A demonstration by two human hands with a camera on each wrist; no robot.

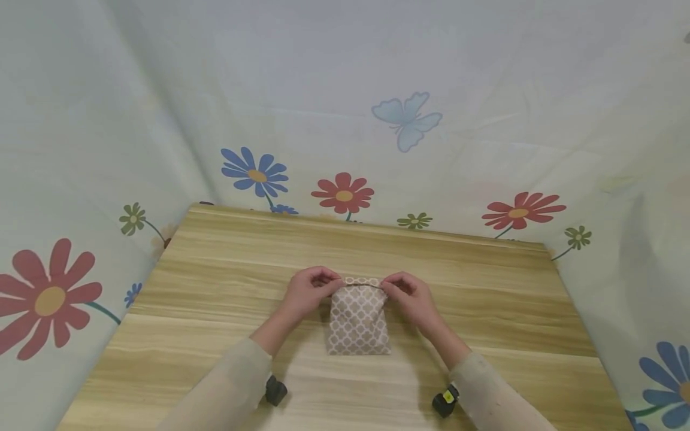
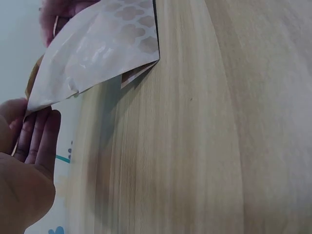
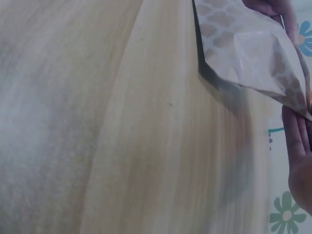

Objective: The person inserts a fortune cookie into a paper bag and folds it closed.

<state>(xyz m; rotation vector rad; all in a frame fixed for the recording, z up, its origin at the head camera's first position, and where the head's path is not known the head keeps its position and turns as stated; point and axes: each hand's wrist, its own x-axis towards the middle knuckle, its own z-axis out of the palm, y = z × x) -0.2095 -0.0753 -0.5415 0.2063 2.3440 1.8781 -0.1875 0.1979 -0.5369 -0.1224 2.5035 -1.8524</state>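
Observation:
A small paper bag (image 1: 358, 323) with a tan and white lattice pattern lies in front of the person on the wooden table. Its mouth, at the far end, is parted into a narrow dark slit. My left hand (image 1: 308, 291) pinches the left corner of that mouth between thumb and fingers. At the right corner, my right hand (image 1: 414, 299) pinches in the same way. Both wrist views show the bag (image 2: 109, 44) raised at the mouth end, its bottom end resting low on the wood. A side fold of the bag shows in the left wrist view.
The table (image 1: 232, 251) has light wood grain and ends at a straight far edge. Behind it and on both sides hangs a pale cloth (image 1: 323, 72) printed with flowers and a butterfly. Small black devices (image 1: 276, 391) sit at both wrists, by the sleeves.

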